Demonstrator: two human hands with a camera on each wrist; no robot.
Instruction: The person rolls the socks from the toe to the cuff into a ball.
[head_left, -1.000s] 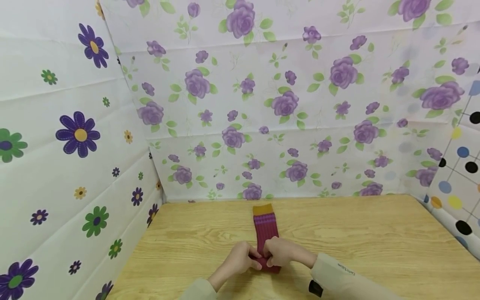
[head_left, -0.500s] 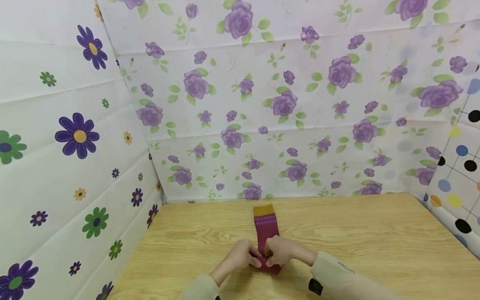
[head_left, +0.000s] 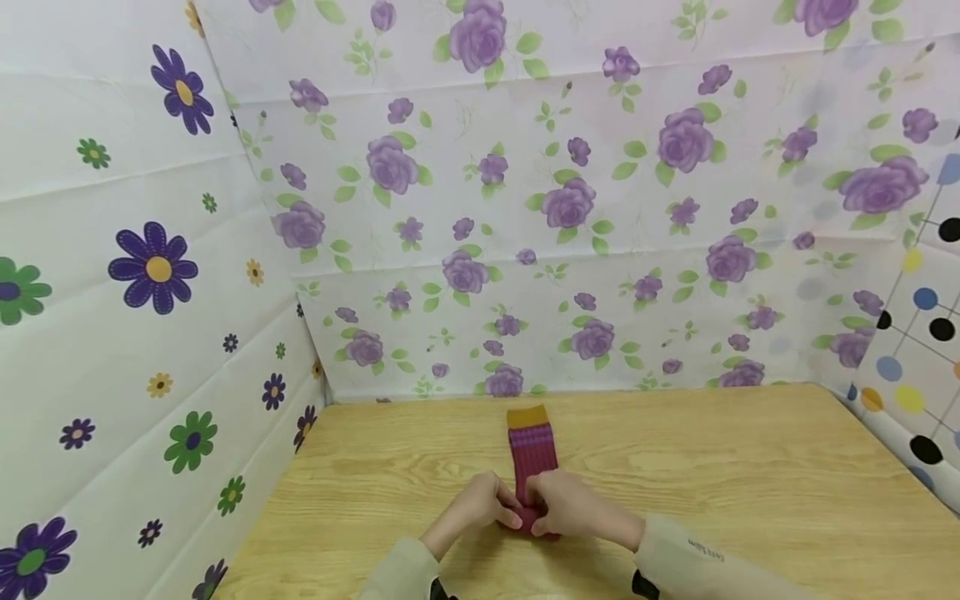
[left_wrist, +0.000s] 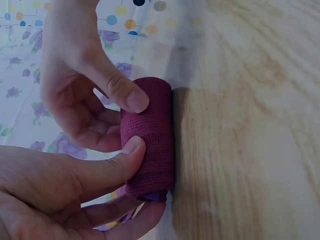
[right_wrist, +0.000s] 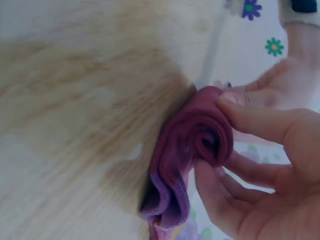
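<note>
A maroon ribbed sock (head_left: 534,457) with purple stripes and a mustard cuff lies lengthwise on the table, cuff at the far end. Its near end is wound into a thick roll (left_wrist: 156,125), whose spiral of layers shows from the side in the right wrist view. At the roll's left end, my left hand (head_left: 478,502) pinches it, thumb on the near face and fingers around the end. My right hand (head_left: 576,510) grips the other end, with thumb and fingers on either side of the coiled fabric (right_wrist: 215,132). The flat part stretches away beyond both hands.
The wood-grain table (head_left: 712,483) extends to both sides of the sock. A rose-patterned sheet (head_left: 480,208) hangs behind its far edge. A daisy-printed sheet (head_left: 210,350) stands on the left and a dotted one (head_left: 907,367) on the right.
The near end of the sock has drawn in toward the hands, and less flat fabric shows below them. Both hands keep their hold in nearly the same place.
</note>
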